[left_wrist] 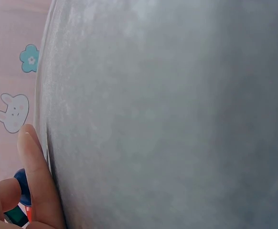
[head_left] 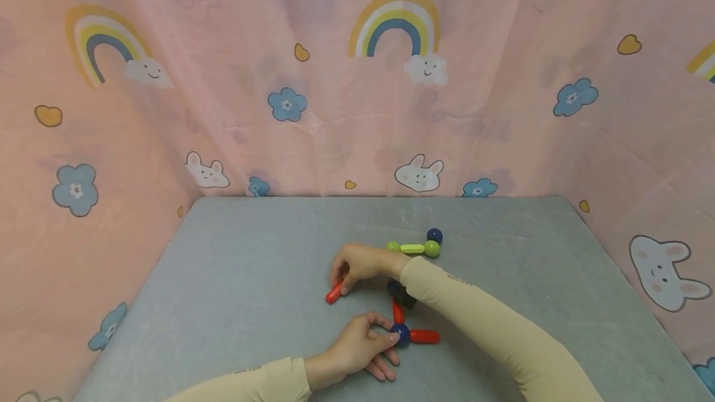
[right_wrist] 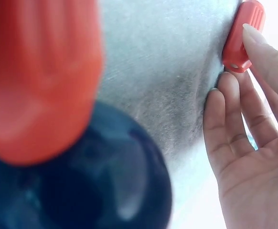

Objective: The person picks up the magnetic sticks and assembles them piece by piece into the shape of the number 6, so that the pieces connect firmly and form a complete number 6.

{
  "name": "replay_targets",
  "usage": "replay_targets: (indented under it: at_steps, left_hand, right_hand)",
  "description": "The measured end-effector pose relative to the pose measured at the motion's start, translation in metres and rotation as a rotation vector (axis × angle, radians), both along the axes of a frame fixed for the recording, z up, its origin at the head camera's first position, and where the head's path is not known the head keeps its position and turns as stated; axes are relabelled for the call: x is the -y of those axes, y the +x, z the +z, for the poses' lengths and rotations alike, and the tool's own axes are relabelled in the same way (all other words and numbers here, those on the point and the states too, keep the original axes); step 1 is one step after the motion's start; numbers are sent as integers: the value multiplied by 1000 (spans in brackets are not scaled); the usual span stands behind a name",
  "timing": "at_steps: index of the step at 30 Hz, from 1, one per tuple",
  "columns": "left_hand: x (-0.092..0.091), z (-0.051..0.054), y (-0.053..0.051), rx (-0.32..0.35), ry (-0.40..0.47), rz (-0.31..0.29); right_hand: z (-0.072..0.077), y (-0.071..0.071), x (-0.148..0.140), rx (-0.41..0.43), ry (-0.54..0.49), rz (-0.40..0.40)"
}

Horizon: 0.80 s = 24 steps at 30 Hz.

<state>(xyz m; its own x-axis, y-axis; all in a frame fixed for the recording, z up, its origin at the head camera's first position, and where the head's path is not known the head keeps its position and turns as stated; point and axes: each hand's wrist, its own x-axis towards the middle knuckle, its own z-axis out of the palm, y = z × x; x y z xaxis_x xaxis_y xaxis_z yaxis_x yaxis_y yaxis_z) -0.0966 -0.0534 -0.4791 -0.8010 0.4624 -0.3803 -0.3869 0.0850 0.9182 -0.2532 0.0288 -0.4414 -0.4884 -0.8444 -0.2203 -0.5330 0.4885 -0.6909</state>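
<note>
My left hand (head_left: pixel 357 346) pinches a blue ball (head_left: pixel 400 334) between thumb and fingers. Joined to that ball are two red rods, one pointing right (head_left: pixel 425 337) and one pointing away (head_left: pixel 398 312). Only part of the ball (left_wrist: pixel 22 187) shows behind the fingers in the left wrist view. Farther back, my right hand (head_left: pixel 360 262) holds a loose red rod (head_left: pixel 333 293) by thumb and fingertips, low over the table. The right wrist view shows this rod (right_wrist: pixel 244 38) too. A blurred red rod (right_wrist: pixel 38 71) meets a dark blue ball (right_wrist: pixel 81 181) close to that camera.
Behind the right wrist lies a yellow-green rod (head_left: pixel 412 249) between two green balls (head_left: pixel 432 249), with a dark blue ball (head_left: pixel 434 236) beside it. The right forearm partly hides the pieces below it. A patterned pink curtain (head_left: pixel 335 141) borders the grey table (head_left: pixel 251 278).
</note>
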Motion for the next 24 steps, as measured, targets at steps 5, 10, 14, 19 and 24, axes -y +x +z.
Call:
replay_targets:
  at_steps: [5,10,14,19,24]
  left_hand:
    - [0,1,0,4,-1,2]
    - [0,1,1,4,0,4]
    - [0,2,1,6,3,6]
    - [0,1,0,2,1,4]
    - [0,0,-1,8,-7,-4]
  right_hand:
    - [0,0,1,-2,0,-10]
    - [0,0,-1,6,-15,1]
    - [2,-1,-4,28,-52,9]
    - [7,-1,-9,21,-57,-8]
    - [7,-3,-17,22,-77,-14]
